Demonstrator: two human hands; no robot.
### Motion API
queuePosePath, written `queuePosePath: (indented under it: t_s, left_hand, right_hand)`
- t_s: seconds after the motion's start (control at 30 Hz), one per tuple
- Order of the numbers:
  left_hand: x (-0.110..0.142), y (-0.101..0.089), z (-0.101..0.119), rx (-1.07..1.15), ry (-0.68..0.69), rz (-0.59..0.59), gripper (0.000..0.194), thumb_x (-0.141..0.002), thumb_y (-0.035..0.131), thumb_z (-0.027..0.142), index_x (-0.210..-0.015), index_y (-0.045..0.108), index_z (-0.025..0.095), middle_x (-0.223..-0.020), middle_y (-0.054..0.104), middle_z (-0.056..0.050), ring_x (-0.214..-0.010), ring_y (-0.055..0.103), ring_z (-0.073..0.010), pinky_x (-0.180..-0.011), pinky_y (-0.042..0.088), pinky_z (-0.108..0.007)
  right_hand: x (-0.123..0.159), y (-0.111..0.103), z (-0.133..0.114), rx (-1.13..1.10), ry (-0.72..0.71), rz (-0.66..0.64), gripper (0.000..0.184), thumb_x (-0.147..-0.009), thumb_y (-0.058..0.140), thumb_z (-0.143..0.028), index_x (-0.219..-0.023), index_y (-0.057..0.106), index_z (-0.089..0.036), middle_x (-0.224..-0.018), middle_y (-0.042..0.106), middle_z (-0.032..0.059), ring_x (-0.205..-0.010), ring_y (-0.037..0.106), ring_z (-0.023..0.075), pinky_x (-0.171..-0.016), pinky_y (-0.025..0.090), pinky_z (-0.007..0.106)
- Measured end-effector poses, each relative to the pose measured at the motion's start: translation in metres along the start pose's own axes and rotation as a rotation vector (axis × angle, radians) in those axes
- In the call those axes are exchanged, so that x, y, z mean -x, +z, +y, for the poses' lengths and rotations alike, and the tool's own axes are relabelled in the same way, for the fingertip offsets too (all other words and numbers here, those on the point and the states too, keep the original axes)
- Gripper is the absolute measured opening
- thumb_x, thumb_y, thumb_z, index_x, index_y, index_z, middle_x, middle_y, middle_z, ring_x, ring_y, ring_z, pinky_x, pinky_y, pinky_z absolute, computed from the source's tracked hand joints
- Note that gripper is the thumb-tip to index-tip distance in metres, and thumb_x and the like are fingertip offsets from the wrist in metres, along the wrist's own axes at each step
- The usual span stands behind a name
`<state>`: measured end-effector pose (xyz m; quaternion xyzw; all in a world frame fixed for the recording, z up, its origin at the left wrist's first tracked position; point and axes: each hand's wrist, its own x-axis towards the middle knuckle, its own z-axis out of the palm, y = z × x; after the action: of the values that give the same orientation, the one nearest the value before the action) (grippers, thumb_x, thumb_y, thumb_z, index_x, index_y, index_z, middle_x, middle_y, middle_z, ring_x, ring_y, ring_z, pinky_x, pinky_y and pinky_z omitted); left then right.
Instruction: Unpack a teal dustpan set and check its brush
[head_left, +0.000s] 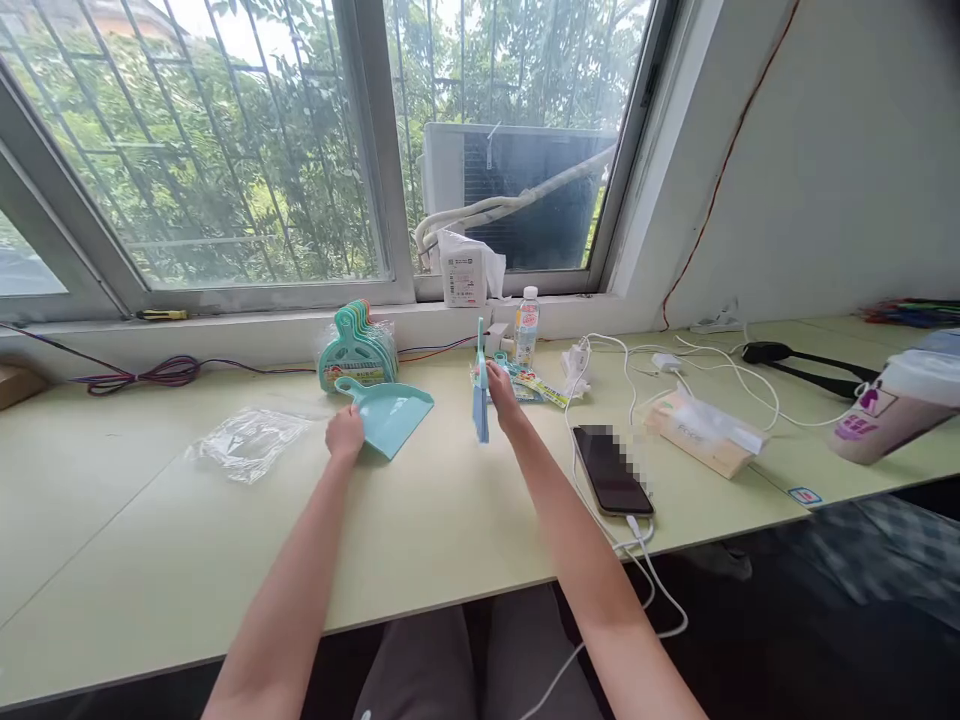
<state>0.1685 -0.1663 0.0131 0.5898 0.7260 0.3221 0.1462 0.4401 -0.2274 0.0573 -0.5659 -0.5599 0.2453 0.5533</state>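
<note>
Bare forearms [289, 590] reach in from seven and five o'clock, with grey trousers [416, 665] between them at six, below the edge of the pale tabletop [420, 530]. Taking the centre of view as the clock's middle, a teal dustpan [394, 415] lies at eight o'clock, its looped handle pointing towards ten. The left hand [346, 433] is curled closed on the dustpan's near left edge, just beside that handle. At the centre, the right hand [504, 395] is closed around a brush [481, 412], held upright and seen edge-on, with blue bristles downward. A row of similar teal sets [358, 350] stands at nine o'clock, and a crumpled clear plastic bag [251, 442] lies between eight and nine. A bottle [526, 328] stands at two o'clock, near the wall. A phone [611, 475] with a white cable [634, 526] plugged in lies at four, a tissue pack [705, 430] between three and four, and a lidded cup [892, 405] leans at three.
</note>
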Motion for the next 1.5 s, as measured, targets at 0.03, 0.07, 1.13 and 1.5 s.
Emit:
queuePosePath:
  t_s: [0.03, 0.07, 1.13, 1.5]
  left_hand:
    - [-0.004, -0.005, -0.007, -0.018, -0.035, 0.012, 0.044, -0.093, 0.028, 0.031, -0.104, 0.067, 0.012, -0.112, 0.064, -0.023, -0.106, 0.058, -0.0371, -0.082, 0.042, -0.043]
    - [-0.007, -0.008, -0.011, -0.036, -0.061, 0.014, 0.044, -0.092, 0.029, 0.032, -0.105, 0.067, 0.012, -0.113, 0.063, -0.024, -0.107, 0.057, -0.0381, -0.083, 0.042, -0.044]
    - [0.039, 0.036, 0.029, -0.061, 0.867, -0.200, 0.025, -0.086, 0.046, 0.034, -0.078, 0.064, 0.019, -0.090, 0.063, -0.009, -0.091, 0.056, -0.0234, -0.086, 0.040, -0.035]
    - [0.011, 0.040, 0.010, 0.118, 0.730, -0.201, 0.023, -0.079, 0.057, 0.024, -0.095, 0.074, 0.021, -0.117, 0.059, -0.011, -0.116, 0.050, -0.0279, -0.103, 0.038, -0.044]
  right_hand:
    - [0.000, -0.005, 0.001, 0.097, 0.013, 0.032, 0.029, -0.086, 0.043, -0.045, -0.079, 0.058, -0.021, -0.089, 0.061, 0.0026, -0.084, 0.056, 0.0186, -0.078, 0.042, 0.030]
    - [0.000, -0.009, 0.003, 0.246, 0.035, 0.053, 0.027, -0.085, 0.044, -0.043, -0.079, 0.059, -0.021, -0.093, 0.063, 0.0032, -0.087, 0.056, 0.0195, -0.083, 0.041, 0.033]
    - [0.012, 0.014, 0.031, 0.858, -0.047, -0.143, 0.019, -0.076, 0.062, -0.032, -0.088, 0.071, -0.020, -0.115, 0.062, 0.0102, -0.121, 0.046, 0.0281, -0.097, 0.033, 0.040]
    - [0.010, 0.003, 0.028, 0.780, -0.073, -0.290, 0.018, -0.074, 0.068, -0.040, -0.085, 0.074, -0.027, -0.111, 0.064, 0.0048, -0.116, 0.050, 0.0256, -0.096, 0.036, 0.036]
